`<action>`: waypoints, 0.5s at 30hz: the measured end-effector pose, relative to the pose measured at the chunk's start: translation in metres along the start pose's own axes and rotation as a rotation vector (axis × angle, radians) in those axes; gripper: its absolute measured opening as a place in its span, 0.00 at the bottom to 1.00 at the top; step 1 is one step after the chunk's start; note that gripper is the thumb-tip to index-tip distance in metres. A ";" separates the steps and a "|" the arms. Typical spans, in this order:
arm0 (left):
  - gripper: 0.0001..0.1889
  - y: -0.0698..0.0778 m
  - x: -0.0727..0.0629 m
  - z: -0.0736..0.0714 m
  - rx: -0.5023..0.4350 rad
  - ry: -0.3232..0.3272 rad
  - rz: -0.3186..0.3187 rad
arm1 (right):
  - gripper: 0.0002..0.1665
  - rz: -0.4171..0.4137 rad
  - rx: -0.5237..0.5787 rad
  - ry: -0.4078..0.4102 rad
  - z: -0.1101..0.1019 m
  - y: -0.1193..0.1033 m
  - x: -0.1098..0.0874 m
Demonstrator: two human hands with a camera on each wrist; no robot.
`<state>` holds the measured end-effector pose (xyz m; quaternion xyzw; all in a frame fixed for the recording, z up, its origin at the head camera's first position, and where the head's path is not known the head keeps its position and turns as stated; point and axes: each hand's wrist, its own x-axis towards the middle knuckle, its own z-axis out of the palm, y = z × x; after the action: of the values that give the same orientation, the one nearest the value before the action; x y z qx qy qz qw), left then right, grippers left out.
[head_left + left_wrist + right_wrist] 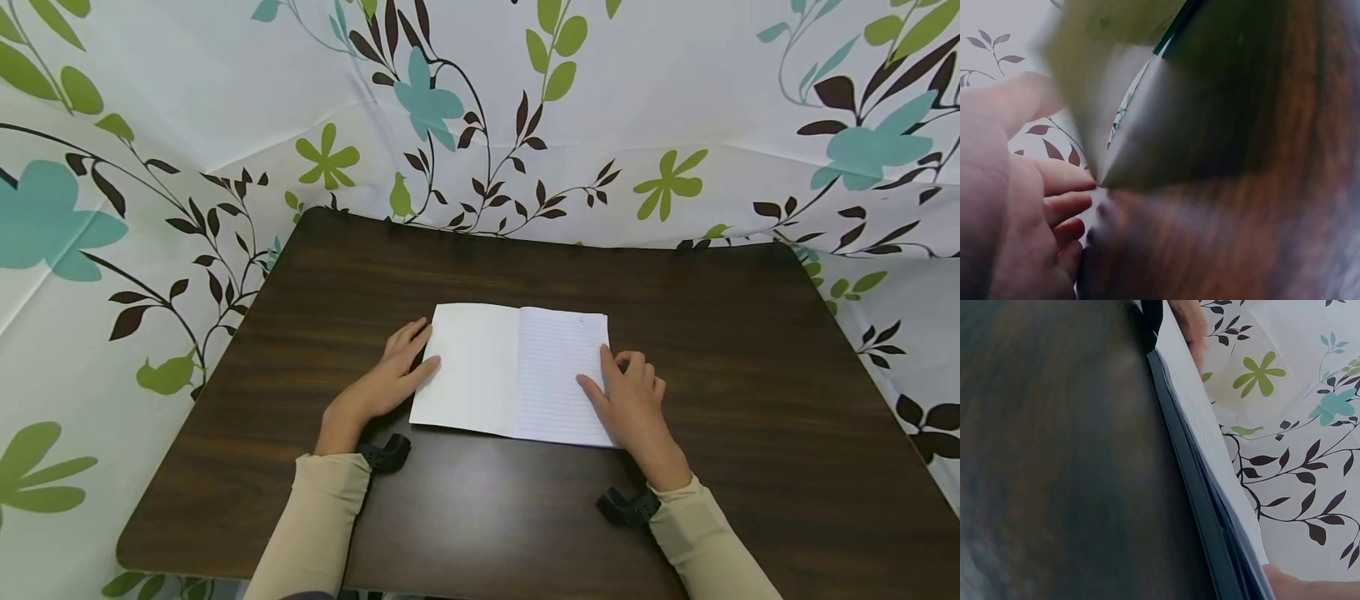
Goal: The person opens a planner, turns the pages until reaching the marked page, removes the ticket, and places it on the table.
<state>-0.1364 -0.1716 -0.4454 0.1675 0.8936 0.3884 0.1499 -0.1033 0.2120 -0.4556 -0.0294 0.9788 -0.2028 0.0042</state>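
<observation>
An open notebook [480,367] lies on the brown table, a blank white page on its left and a lined page [562,379] on its right. My left hand [382,383] is at the notebook's left edge, fingers extended, thumb tip over the margin. At the right edge is my right hand [633,408], its thumb and index finger spread over the lined page and the other fingers bent. The left wrist view has the left fingers [1063,203] beside a blurred olive-green surface [1085,37]. Seen edge-on in the right wrist view, the notebook [1194,419] shows its stacked sheets.
The dark wood-grain table [480,517] extends around the notebook on all sides. Behind it and to the left hangs a white cloth [247,92] printed with leaves and flowers. Each wrist carries a black band [386,454] near a beige sleeve [311,525].
</observation>
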 end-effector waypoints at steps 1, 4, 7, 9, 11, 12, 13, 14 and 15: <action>0.40 0.000 0.000 0.000 0.005 -0.003 -0.002 | 0.44 0.007 0.004 0.002 0.000 0.000 0.000; 0.40 0.001 0.000 0.000 0.018 -0.013 -0.015 | 0.43 0.026 0.015 0.025 0.001 0.000 0.001; 0.41 0.001 0.001 0.001 0.033 -0.018 -0.016 | 0.40 0.034 0.020 0.069 0.001 0.001 0.002; 0.41 0.001 0.001 0.002 0.039 -0.018 -0.020 | 0.37 0.033 0.030 0.097 0.000 0.000 0.002; 0.41 0.002 0.001 0.003 0.045 -0.015 -0.019 | 0.35 0.036 0.040 0.116 0.000 0.000 0.003; 0.41 0.002 0.001 0.003 0.046 -0.013 -0.019 | 0.33 0.036 0.046 0.122 -0.001 0.000 0.003; 0.40 0.002 0.001 0.003 0.048 -0.011 -0.020 | 0.32 0.037 0.050 0.125 -0.001 0.000 0.003; 0.40 0.002 0.001 0.003 0.049 -0.010 -0.021 | 0.31 0.037 0.054 0.128 -0.001 0.000 0.003; 0.40 0.002 0.001 0.003 0.053 -0.010 -0.020 | 0.30 0.037 0.061 0.132 -0.001 0.000 0.003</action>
<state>-0.1356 -0.1682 -0.4455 0.1643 0.9045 0.3624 0.1537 -0.1062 0.2123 -0.4549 0.0025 0.9707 -0.2339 -0.0555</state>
